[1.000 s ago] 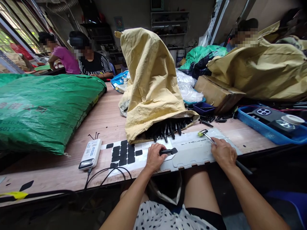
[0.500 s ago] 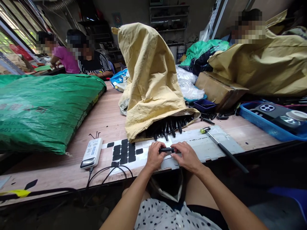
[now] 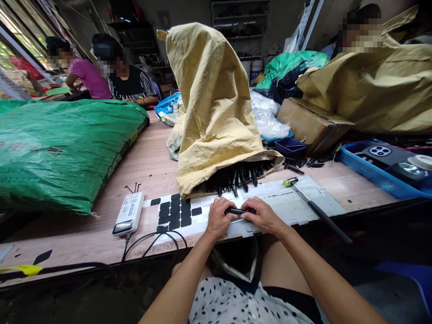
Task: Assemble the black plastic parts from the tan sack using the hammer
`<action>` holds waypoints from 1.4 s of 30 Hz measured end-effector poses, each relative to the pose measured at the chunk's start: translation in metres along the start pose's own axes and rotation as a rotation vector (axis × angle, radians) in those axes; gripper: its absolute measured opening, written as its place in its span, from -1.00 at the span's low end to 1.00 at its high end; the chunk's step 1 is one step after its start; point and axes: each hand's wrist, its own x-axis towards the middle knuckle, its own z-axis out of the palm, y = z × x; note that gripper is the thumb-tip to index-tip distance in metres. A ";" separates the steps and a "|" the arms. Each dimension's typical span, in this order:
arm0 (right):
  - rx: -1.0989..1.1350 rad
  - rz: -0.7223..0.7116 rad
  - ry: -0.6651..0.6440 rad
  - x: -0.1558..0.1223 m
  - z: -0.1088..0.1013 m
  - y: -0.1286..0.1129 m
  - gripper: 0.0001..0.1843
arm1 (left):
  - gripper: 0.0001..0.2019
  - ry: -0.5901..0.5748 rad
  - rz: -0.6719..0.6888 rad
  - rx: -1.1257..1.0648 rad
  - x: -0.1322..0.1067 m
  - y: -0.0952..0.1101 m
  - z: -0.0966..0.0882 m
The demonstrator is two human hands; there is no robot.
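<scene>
My left hand and my right hand are both closed on a small black plastic part, pinching it from either side above the grey mat at the table's front edge. A white sheet with several black square pads lies just left of my left hand. A small hammer with a yellow-green head lies on the mat to the right, untouched. Behind my hands, more black parts spill from the mouth of a tan sack.
A white power bank with a black cable lies at the left. A big green sack fills the left table. A blue tray, cardboard box and tan bags stand at the right. Other people sit at the back.
My right hand let go of the hammer, which now lies on the mat, and moved left to join my left hand on the black part.
</scene>
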 end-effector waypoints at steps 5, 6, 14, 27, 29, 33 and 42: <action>0.025 0.008 -0.004 0.005 -0.001 0.002 -0.97 | -0.93 0.000 -0.018 0.011 0.000 0.000 0.000; 0.031 0.007 -0.003 0.006 0.000 0.003 -0.96 | -0.93 -0.008 -0.027 0.025 0.000 0.000 0.000; 0.047 -0.020 -0.018 0.002 -0.004 0.003 -0.82 | -0.91 -0.045 -0.002 0.060 0.000 0.000 0.000; -0.215 -0.145 -0.038 -0.002 0.005 0.008 -0.66 | -0.83 -0.174 0.000 0.179 0.002 0.001 -0.002; -0.214 -0.142 -0.034 -0.002 0.006 0.008 -0.66 | -0.82 -0.178 -0.001 0.181 0.002 0.002 -0.002; -0.181 -0.151 -0.011 -0.003 0.005 0.003 -0.70 | -0.78 -0.170 0.003 0.155 0.001 0.004 -0.003; -0.132 -0.150 0.068 -0.005 0.003 -0.004 -0.75 | -0.63 -0.190 0.041 0.170 0.001 0.005 -0.006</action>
